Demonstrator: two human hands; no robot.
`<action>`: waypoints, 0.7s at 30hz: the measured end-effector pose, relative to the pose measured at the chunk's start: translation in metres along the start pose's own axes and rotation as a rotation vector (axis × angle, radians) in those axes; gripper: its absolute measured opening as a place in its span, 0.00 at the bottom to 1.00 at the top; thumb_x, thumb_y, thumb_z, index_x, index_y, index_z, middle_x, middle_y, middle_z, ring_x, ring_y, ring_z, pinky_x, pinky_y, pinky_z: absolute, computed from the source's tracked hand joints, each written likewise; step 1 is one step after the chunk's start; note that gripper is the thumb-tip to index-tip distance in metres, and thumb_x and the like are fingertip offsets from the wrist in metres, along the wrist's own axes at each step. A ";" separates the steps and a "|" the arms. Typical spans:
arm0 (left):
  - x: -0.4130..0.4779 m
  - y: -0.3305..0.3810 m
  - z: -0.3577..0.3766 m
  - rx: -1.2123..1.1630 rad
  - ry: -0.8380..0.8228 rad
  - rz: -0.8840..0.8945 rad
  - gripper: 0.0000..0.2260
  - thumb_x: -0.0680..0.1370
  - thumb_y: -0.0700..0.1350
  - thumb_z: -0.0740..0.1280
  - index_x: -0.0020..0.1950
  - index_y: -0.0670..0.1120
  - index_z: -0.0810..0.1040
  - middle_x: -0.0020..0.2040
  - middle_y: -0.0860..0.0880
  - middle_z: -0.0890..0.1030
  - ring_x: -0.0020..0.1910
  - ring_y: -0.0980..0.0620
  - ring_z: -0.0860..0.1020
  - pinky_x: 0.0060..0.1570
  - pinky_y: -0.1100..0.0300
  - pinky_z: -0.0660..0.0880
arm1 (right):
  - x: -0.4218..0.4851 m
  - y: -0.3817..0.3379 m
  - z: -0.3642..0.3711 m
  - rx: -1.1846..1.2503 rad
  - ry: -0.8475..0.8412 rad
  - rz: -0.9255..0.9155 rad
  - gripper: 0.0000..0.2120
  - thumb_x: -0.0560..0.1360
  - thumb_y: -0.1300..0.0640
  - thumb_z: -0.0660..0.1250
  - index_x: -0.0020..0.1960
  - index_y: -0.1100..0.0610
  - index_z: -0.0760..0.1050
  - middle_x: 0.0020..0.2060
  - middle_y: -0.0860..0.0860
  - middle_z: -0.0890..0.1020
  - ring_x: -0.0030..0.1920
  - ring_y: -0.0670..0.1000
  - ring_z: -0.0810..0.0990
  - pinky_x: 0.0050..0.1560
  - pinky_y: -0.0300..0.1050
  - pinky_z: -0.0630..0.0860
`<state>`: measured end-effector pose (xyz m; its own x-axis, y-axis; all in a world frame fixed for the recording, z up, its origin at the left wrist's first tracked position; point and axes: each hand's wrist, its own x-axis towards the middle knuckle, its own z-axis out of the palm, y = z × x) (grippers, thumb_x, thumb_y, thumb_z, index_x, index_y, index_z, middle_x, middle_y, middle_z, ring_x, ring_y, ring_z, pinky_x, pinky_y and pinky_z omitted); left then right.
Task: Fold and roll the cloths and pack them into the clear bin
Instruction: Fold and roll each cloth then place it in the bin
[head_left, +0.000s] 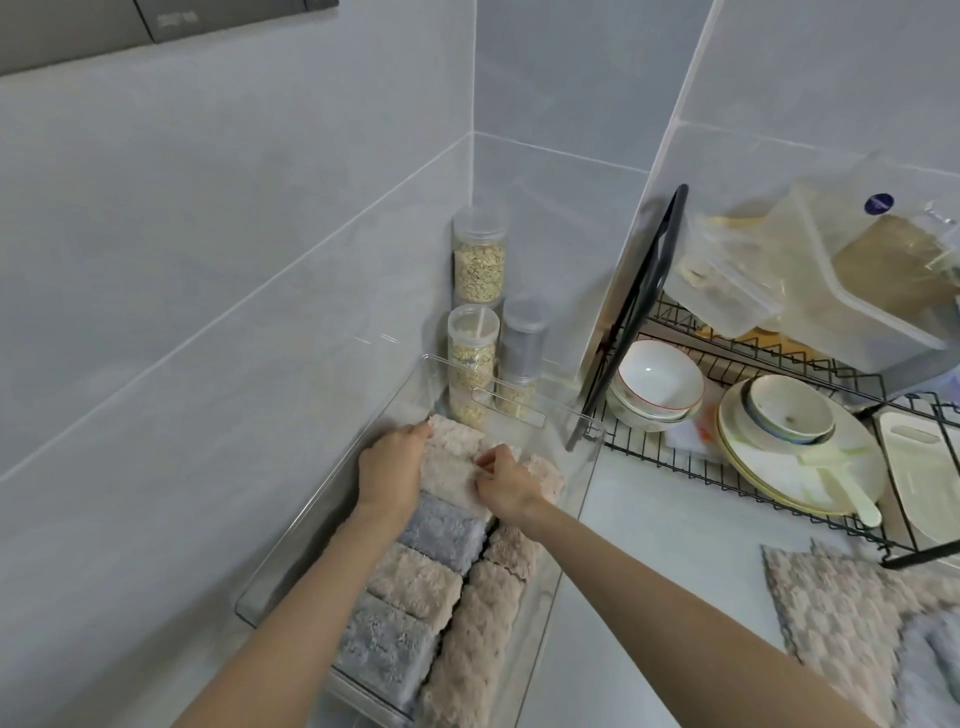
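Note:
A long clear bin (582, 470) lies along the left wall on the white counter. Several rolled cloths fill it in two rows, beige and grey ones. At its far end sits a beige rolled cloth (451, 462). My left hand (390, 467) lies against that roll's left side, fingers reaching its far corner. My right hand (503, 480) pinches the roll's right edge with curled fingers. A grey roll (441, 535) sits just behind my hands. Loose flat cloths, beige (841, 608) and grey (930, 670), lie on the counter at the lower right.
Clear jars of oats (479, 260) and a grey jar (523, 338) stand in the corner behind the bin. A black wire dish rack (675, 462) with bowls (655, 384), plates and plastic containers fills the right. Tiled walls close in left and back.

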<state>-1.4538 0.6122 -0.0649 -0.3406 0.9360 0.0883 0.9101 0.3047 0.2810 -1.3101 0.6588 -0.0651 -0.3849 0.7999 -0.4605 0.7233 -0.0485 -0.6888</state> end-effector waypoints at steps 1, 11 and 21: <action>0.000 0.001 -0.001 0.041 0.016 0.000 0.20 0.75 0.31 0.58 0.61 0.49 0.76 0.56 0.49 0.80 0.53 0.46 0.78 0.47 0.52 0.76 | 0.001 0.001 0.000 0.011 -0.018 0.021 0.12 0.79 0.57 0.57 0.62 0.58 0.66 0.50 0.54 0.75 0.49 0.54 0.75 0.48 0.47 0.72; -0.031 -0.001 0.015 -0.020 0.042 0.219 0.10 0.73 0.40 0.71 0.54 0.42 0.82 0.52 0.46 0.83 0.55 0.47 0.79 0.51 0.57 0.78 | -0.006 -0.002 0.005 -0.289 0.213 -0.210 0.11 0.77 0.61 0.58 0.58 0.58 0.72 0.56 0.55 0.75 0.61 0.55 0.69 0.54 0.48 0.72; -0.049 -0.015 0.029 0.068 -0.359 0.150 0.34 0.64 0.59 0.22 0.69 0.48 0.29 0.71 0.53 0.29 0.72 0.56 0.31 0.71 0.57 0.34 | -0.025 0.010 0.016 -0.506 -0.018 -0.290 0.20 0.75 0.57 0.66 0.66 0.58 0.68 0.63 0.55 0.69 0.62 0.55 0.71 0.59 0.49 0.73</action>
<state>-1.4439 0.5667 -0.1010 -0.1098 0.9694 -0.2197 0.9610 0.1599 0.2257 -1.3030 0.6288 -0.0695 -0.6150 0.7269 -0.3055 0.7687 0.4665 -0.4375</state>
